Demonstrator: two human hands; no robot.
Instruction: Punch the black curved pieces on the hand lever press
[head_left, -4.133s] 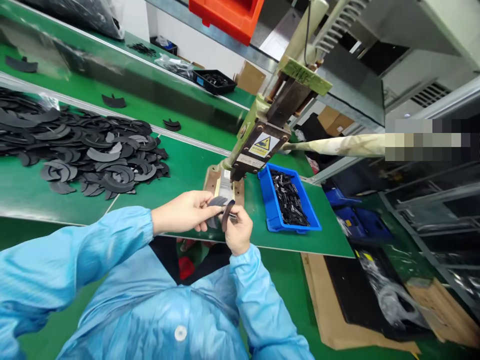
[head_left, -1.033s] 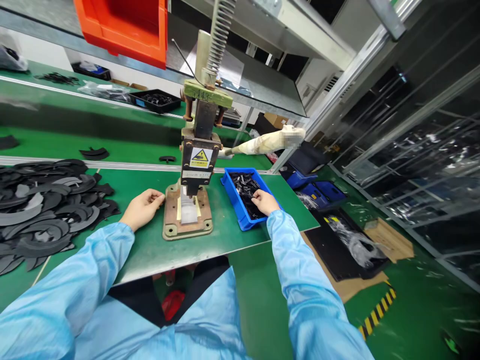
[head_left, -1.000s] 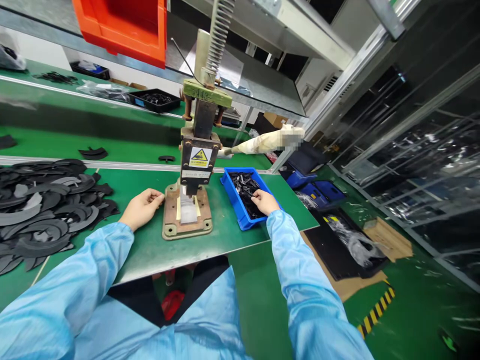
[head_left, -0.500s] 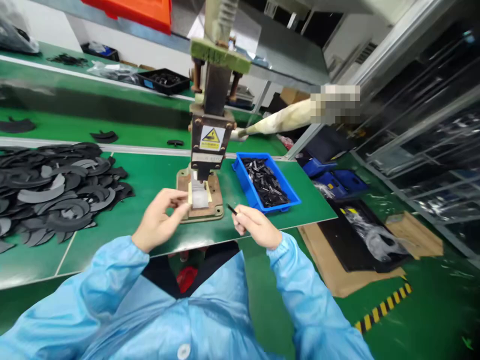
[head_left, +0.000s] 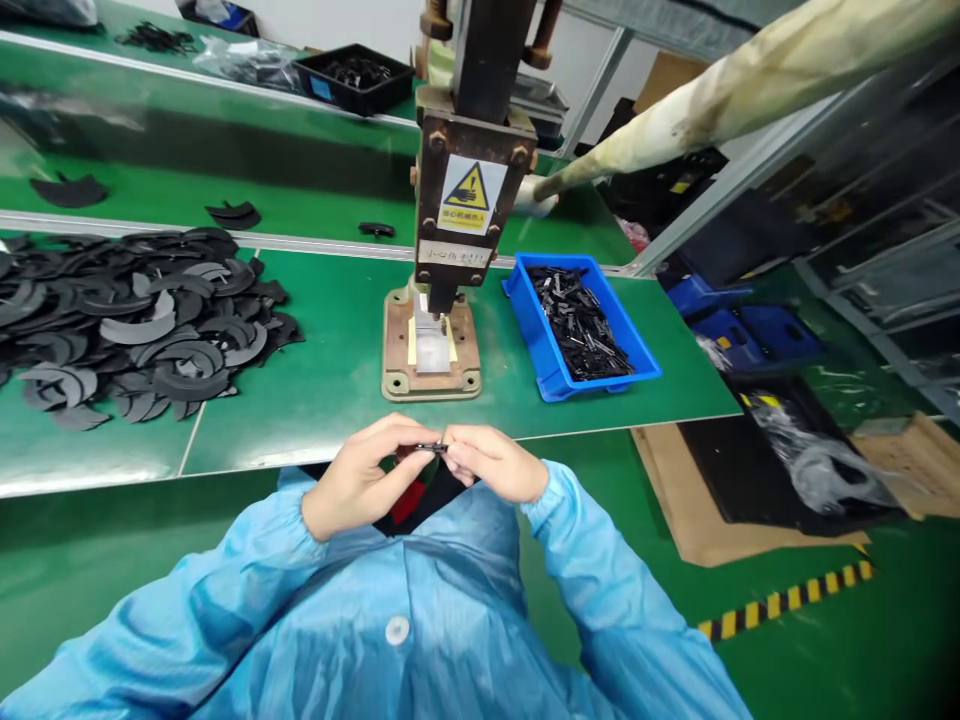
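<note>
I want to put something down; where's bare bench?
Widest: between the heap of curved parts and the press base. Narrower: between that base and the blue bin. Crowded: the heap itself, and before the base, where left hand and right hand hold a black piece.

Worktop point(head_left: 300, 400): green, pale seam point(head_left: 192, 438) running front to back left of the fingers point(head_left: 397, 437); near edge beside them.
Press base point(head_left: 466, 350): flat on worktop, directly beyond the fingers.
Blue bin point(head_left: 535, 333): upright on worktop, beyond fingers and to their right.
Dark curved pieces point(head_left: 142, 327): loose overlapping heap on worktop, beyond fingers, well to their left.
</note>
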